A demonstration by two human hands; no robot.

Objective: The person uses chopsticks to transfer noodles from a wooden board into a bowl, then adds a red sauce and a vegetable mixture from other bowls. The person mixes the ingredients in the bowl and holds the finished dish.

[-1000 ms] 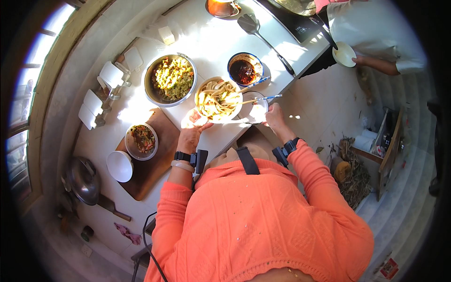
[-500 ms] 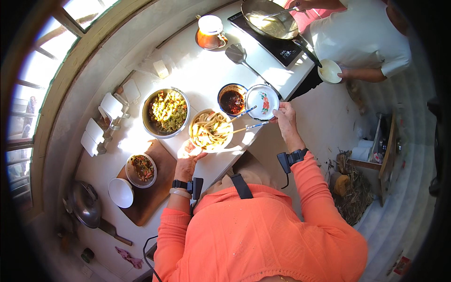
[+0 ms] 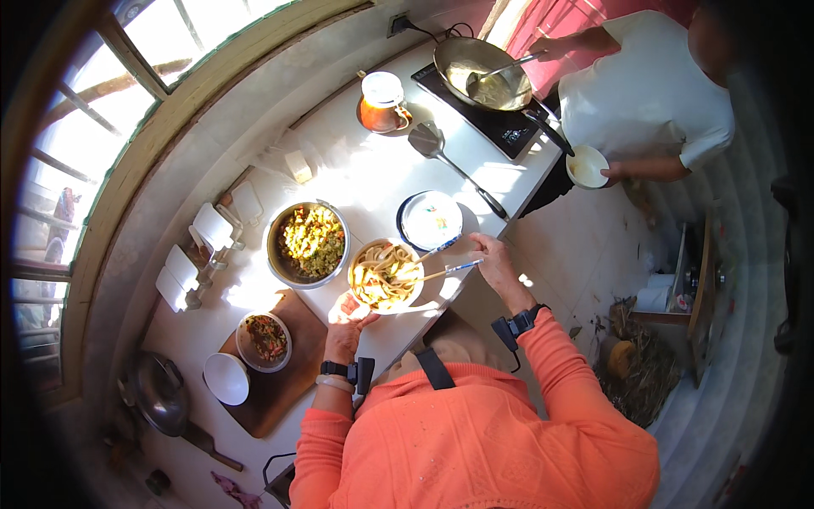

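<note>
My left hand (image 3: 345, 316) grips the near side of a bowl (image 3: 407, 306) of broad noodles (image 3: 383, 278) with chopped topping. Two chopsticks (image 3: 462, 267) with blue-patterned ends lean across its rim, pointing right. My right hand (image 3: 498, 265) is beside their far ends, its fingers loosely bent and apart; I see no firm hold on the chopsticks. A white enamel lid or dish (image 3: 431, 220) with a faint flower rests on the blue-rimmed sauce bowl (image 3: 402, 227), hiding the sauce.
Left stand a metal basin (image 3: 309, 244) of chopped food, and a board (image 3: 270, 403) with two bowls. A spatula (image 3: 454, 161) and jug (image 3: 383, 103) lie beyond. At upper right a co-worker (image 3: 649, 93) stirs a wok (image 3: 483, 72) on a cooktop, holding a white bowl (image 3: 588, 167).
The flowered lid or dish went from my right hand onto the sauce bowl. My right hand let go of it and drew back toward the chopsticks. The co-worker's ladle shifted in the wok.
</note>
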